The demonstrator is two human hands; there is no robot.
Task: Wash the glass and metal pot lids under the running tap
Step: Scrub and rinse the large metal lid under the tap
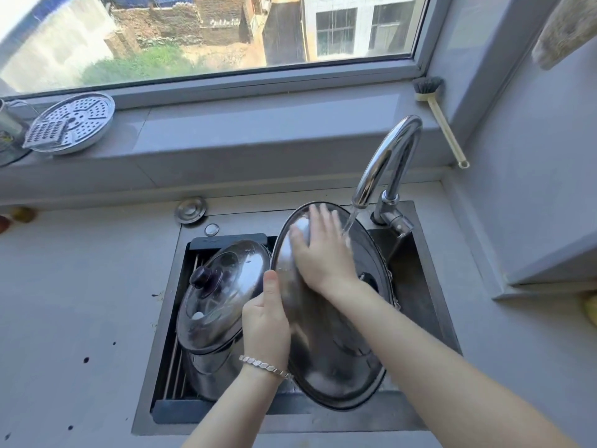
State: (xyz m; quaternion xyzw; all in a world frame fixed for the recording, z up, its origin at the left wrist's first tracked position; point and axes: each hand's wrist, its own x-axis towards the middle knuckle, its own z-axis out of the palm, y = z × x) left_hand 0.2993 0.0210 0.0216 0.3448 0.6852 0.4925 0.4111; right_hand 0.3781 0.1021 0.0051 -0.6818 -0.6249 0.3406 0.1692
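Note:
A large metal pot lid (336, 344) stands tilted on edge over the sink (429, 305). My left hand (266, 324) grips its left rim, thumb up on the edge. My right hand (319, 250) lies flat and spread on the lid's upper surface, blurred. Water runs from the chrome tap (384, 160) onto the lid just right of my fingers. To the left, a glass lid with a dark knob (223, 292) rests tilted on a steel pot (210, 370) standing on the sink's rack.
A perforated steamer plate (79, 119) and a small grater (43, 134) lean on the window sill at left. A dish brush (439, 111) leans in the right corner. A round metal cap (190, 210) sits behind the sink. Grey counter (80, 302) spreads left.

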